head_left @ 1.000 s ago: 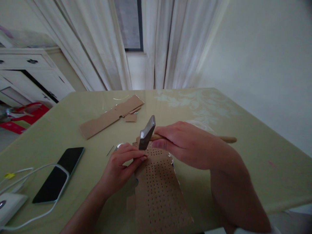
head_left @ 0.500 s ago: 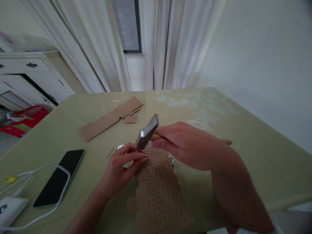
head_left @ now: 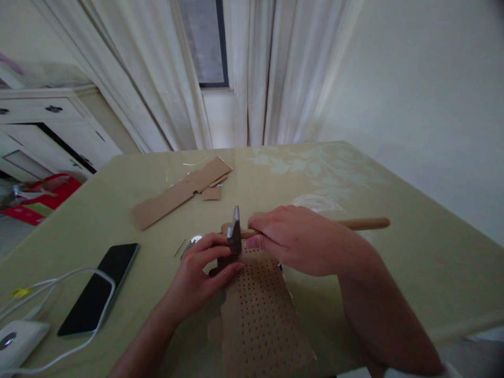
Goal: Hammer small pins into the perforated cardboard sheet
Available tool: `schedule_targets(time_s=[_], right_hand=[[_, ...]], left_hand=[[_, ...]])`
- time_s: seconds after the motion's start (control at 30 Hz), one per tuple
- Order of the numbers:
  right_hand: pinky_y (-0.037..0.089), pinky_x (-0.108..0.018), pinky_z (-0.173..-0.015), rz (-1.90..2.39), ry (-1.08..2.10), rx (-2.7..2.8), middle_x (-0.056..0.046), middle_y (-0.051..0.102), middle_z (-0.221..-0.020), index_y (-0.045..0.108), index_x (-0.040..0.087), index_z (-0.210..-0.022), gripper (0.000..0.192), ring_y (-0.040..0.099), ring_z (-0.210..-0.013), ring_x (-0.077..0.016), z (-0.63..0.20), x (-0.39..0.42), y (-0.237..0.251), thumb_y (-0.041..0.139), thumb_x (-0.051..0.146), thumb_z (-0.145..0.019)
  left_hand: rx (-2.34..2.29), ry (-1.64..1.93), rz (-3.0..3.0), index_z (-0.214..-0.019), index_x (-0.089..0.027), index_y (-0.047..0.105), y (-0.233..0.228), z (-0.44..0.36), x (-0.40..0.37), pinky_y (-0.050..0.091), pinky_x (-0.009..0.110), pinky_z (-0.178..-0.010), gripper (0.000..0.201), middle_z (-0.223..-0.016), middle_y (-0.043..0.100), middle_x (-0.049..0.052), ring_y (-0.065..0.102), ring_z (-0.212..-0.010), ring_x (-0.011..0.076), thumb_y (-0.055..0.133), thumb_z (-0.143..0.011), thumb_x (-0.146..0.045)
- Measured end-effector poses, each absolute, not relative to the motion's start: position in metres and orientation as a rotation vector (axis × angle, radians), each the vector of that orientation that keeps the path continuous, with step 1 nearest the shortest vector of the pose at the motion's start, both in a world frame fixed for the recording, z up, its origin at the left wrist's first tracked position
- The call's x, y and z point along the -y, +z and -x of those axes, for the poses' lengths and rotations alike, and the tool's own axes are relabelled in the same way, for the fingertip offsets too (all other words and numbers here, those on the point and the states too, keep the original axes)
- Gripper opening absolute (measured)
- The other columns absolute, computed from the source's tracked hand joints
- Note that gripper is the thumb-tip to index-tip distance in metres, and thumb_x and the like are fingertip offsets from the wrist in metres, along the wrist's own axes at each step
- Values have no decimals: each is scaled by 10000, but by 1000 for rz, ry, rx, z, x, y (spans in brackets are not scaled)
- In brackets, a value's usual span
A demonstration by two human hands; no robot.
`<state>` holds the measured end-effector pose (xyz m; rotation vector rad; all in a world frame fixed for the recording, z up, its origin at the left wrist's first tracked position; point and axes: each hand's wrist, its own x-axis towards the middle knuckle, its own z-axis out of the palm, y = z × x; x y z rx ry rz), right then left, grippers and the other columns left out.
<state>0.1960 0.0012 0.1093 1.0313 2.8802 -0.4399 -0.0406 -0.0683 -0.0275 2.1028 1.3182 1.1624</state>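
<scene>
My right hand [head_left: 299, 239] grips a hammer [head_left: 234, 236] by its wooden handle close to the metal head; the handle sticks out to the right past my wrist. The head is low over the upper left part of a brown cardboard piece [head_left: 263, 310] punched with rows of small holes. My left hand [head_left: 200, 270] lies at that piece's left edge, thumb and fingers curled beside the hammer head. The head covers its index fingertip, so what the fingers pinch, if anything, is hidden. Left of these fingers are several thin nails [head_left: 187, 247] and a small white round item [head_left: 196, 239].
A long cardboard strip [head_left: 177, 197] and a small cardboard scrap [head_left: 211, 193] lie farther back. On the left are a phone [head_left: 100, 289], a white cable [head_left: 79, 341] and a white device [head_left: 21, 341]. Clear plastic [head_left: 318, 202] lies behind my right hand.
The hammer head has moved down and left and is more upright, with more handle showing at the right. My left thumb sits slightly lower, farther from the index finger.
</scene>
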Motion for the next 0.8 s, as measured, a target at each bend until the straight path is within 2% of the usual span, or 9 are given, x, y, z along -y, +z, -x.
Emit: schedule_targets(time_s=[0.13, 0.23, 0.4, 0.63, 0.8], right_hand=[[344, -339, -673, -959, -425, -2932, -72, 771, -901, 702, 183, -972, 357, 711, -800, -223, -197, -3, 103, 484, 409, -1142], [348, -342, -673, -988, -466, -2970, -53, 763, -885, 678, 191, -955, 372, 692, -771, -207, -198, -3, 105, 462, 424, -1150], [359, -346, -679, -909, -425, -2949, -79, 781, -919, 722, 193, -998, 329, 694, -799, -217, -192, -1, 100, 492, 385, -1135], [371, -335, -690, -970, -496, -2969, -68, 782, -909, 725, 202, -1003, 334, 699, -793, -216, -193, -1, 100, 495, 407, -1132], [373, -330, -670, -992, -436, -2876, -106, 789, -929, 757, 185, -995, 342, 728, -808, -244, -189, -1, 98, 514, 393, -1114]], left_hand=[[-1354, 1114, -2120, -1196, -308, 815, -28, 44, 69, 627, 382, -920, 314, -1321, 736, 87, 718, -1171, 277, 878, -894, -365], [-1381, 1095, -2169, -1259, -335, 790, -28, 44, 69, 586, 435, -994, 404, -1355, 723, 74, 677, -1232, 305, 896, -872, -375], [-1404, 1059, -2203, -1209, -327, 793, -30, 45, 70, 534, 461, -997, 365, -1241, 745, 50, 656, -1138, 293, 900, -863, -374], [-1416, 1046, -2210, -1243, -324, 766, -32, 45, 70, 516, 471, -1021, 391, -1288, 722, 62, 641, -1199, 305, 889, -876, -385], [-1416, 1055, -2193, -1258, -323, 755, -29, 43, 70, 518, 477, -1031, 414, -1298, 715, 63, 653, -1194, 304, 890, -873, -395]])
